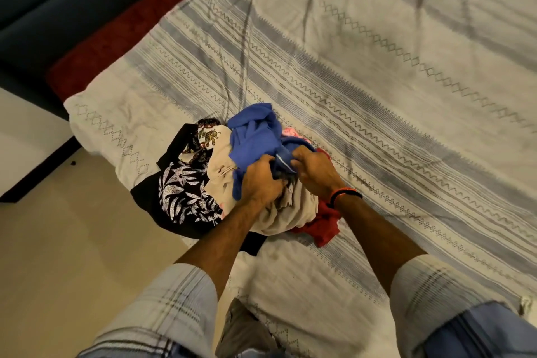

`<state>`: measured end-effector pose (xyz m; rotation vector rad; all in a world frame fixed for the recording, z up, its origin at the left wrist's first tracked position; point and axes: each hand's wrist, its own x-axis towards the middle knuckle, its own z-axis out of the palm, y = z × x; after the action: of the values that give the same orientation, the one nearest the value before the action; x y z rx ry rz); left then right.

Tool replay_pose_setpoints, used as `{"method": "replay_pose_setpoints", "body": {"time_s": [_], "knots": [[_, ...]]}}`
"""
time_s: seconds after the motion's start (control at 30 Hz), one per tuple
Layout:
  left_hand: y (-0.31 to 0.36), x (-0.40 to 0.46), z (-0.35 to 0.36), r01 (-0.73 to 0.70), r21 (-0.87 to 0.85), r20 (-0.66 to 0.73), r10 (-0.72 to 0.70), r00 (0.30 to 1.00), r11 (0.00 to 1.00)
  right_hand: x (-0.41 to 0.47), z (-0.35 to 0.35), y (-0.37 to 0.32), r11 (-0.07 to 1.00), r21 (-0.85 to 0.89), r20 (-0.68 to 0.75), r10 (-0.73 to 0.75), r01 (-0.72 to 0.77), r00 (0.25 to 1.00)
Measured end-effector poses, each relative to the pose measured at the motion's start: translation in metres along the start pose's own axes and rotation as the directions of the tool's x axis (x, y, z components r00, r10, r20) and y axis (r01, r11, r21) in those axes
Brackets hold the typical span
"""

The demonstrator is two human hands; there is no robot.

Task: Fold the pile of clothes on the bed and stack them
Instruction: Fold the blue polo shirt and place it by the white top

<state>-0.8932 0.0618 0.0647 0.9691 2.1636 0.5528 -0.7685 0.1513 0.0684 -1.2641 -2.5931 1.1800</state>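
Cream bedspread with grey-blue woven stripes and zigzag bands covered the bed across most of the frame; a dark red edge showed at upper left, pale floor at lower left. Pile of clothes sat left of centre, near the bed's lower-left edge, unsorted and heaped, with nothing folded or stacked in view. Both arms reached in from the bottom of the frame, converging on the top of the heap. Left hand had its fingers curled into the blue garment where it met the beige cloth; right hand, with a red and black band at the wrist, pinched the blue fabric along a pale seam just beside the left. Judgement: the two close grips on one piece suggest the blue garment was being separated from the heap for folding first, since it lay uppermost. Blue garment appeared crumpled and bunched, its shape not readable. Below it lay the beige cloth, a black piece with white leaf print hanging toward the bed edge, an elephant-print item at the back, a red piece at lower right, and a trace of pink behind.
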Motion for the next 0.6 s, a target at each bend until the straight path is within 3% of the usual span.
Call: {"method": "replay_pose_setpoints", "body": {"time_s": [0.2, 0.37, 0.5, 0.6], "knots": [[0.034, -0.020, -0.039, -0.087, 0.143, -0.232, 0.119, 0.965, 0.986, -0.026, -0.033, -0.031, 0.958, 0.269, -0.237, -0.035, 0.100, 0.971], [0.069, -0.050, -0.079, -0.237, -0.020, -0.325, 0.218, 0.920, 0.971, -0.045, -0.064, -0.064, 0.907, 0.371, -0.373, -0.048, 0.197, 0.926], [0.103, -0.085, -0.112, -0.375, -0.096, -0.424, 0.303, 0.854, 0.922, -0.072, -0.096, -0.092, 0.911, 0.340, -0.337, -0.113, 0.233, 0.935], [0.131, -0.109, -0.137, -0.485, -0.035, -0.479, 0.411, 0.775, 0.874, -0.083, -0.112, -0.103, 0.938, 0.239, -0.346, -0.158, 0.250, 0.925]]}}
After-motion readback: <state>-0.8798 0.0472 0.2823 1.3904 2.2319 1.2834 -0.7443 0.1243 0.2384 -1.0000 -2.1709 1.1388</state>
